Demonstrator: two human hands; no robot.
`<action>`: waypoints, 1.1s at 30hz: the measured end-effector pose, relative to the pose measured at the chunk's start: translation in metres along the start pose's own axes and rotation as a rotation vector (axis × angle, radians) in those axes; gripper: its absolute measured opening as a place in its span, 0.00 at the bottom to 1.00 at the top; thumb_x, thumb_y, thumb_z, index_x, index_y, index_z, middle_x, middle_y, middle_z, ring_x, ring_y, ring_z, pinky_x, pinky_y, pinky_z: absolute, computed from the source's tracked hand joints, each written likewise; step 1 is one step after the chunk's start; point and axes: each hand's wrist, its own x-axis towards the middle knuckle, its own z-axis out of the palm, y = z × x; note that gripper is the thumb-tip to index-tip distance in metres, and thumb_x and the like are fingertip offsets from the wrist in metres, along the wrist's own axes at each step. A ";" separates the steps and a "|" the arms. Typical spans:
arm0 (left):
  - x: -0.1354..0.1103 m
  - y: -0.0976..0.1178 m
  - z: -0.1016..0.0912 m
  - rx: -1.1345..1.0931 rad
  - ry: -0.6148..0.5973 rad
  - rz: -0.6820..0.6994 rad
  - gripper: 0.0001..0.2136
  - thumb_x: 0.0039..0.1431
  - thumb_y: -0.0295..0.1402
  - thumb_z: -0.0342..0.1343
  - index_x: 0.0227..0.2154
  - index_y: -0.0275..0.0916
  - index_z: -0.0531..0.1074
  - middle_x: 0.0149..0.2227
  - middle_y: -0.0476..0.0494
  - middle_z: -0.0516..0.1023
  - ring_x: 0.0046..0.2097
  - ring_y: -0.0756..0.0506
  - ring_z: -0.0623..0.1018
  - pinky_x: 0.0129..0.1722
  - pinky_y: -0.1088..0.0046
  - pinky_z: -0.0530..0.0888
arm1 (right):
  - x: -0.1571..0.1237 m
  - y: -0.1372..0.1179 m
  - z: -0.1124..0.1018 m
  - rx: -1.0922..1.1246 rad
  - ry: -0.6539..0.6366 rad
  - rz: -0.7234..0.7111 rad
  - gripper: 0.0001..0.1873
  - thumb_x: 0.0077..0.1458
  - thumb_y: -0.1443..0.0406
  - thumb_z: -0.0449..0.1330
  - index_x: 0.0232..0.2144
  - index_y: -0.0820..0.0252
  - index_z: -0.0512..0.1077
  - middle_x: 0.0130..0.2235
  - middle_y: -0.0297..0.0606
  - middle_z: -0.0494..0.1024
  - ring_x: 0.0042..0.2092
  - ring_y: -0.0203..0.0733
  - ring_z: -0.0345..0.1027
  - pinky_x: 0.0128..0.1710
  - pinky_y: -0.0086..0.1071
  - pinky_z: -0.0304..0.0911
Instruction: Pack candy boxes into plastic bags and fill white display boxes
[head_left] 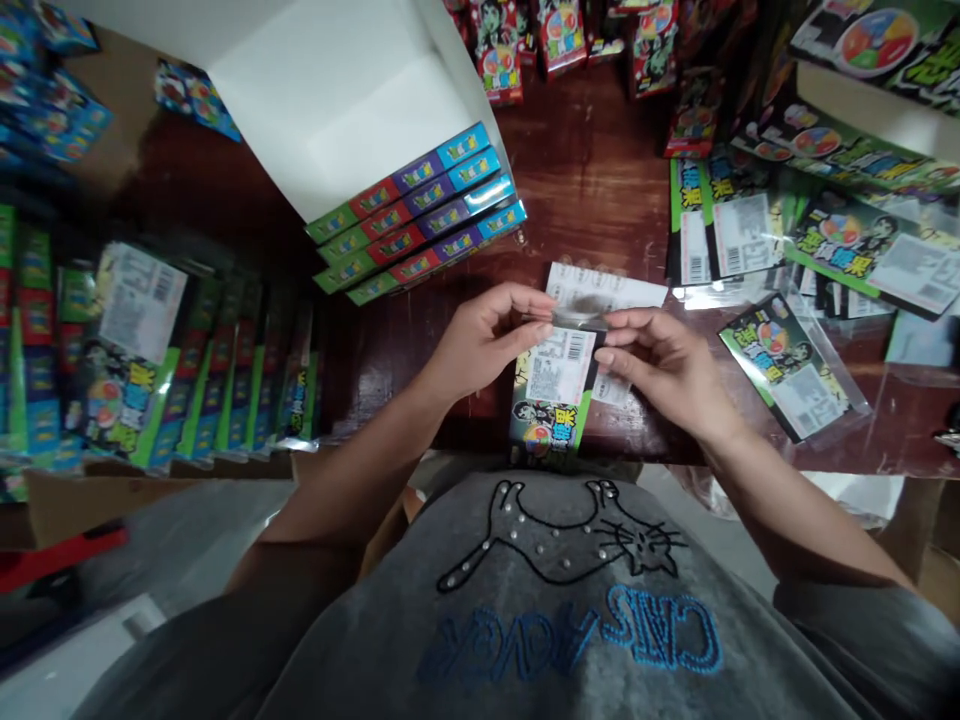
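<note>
In front of my body, at the table's near edge, is a candy packet (551, 400) with a white barcode label and a green edge, in a clear plastic sleeve. My left hand (499, 335) pinches the top left of the sleeve between thumb and fingers. At the top right corner, my right hand (660, 365) grips the clear flap, its thumb against the packet's dark edge. Beneath the packet and just beyond it lies a white sheet of round clear stickers (611, 288), partly covered by the packet and my hands.
A white carton (352, 90) stands beyond my left hand, with stacked multicoloured boxes (427, 215) at its front. More sleeved packets (135, 350) fill the left side. To the right lie a loose packet (787, 365) and several others (847, 240). Small red packs (499, 50) line the back.
</note>
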 end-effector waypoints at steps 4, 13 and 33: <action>-0.001 -0.007 0.000 0.023 0.063 0.001 0.13 0.61 0.39 0.71 0.46 0.43 0.81 0.44 0.45 0.85 0.46 0.45 0.83 0.47 0.69 0.79 | -0.006 0.006 0.011 -0.088 0.018 -0.060 0.20 0.63 0.51 0.72 0.51 0.51 0.76 0.41 0.33 0.82 0.39 0.38 0.77 0.39 0.34 0.75; 0.012 -0.013 0.003 0.156 -0.011 0.102 0.03 0.64 0.34 0.68 0.38 0.42 0.83 0.49 0.42 0.87 0.52 0.44 0.85 0.58 0.61 0.79 | 0.034 -0.015 -0.028 -0.687 0.021 -0.346 0.15 0.68 0.51 0.66 0.50 0.51 0.80 0.53 0.45 0.82 0.56 0.54 0.77 0.58 0.51 0.74; 0.020 -0.004 0.013 0.224 -0.053 0.052 0.04 0.63 0.29 0.65 0.40 0.40 0.83 0.48 0.42 0.87 0.51 0.44 0.85 0.55 0.64 0.78 | 0.056 -0.044 -0.035 -0.442 -0.228 -0.226 0.19 0.64 0.43 0.68 0.43 0.48 0.81 0.38 0.35 0.83 0.39 0.45 0.76 0.46 0.46 0.73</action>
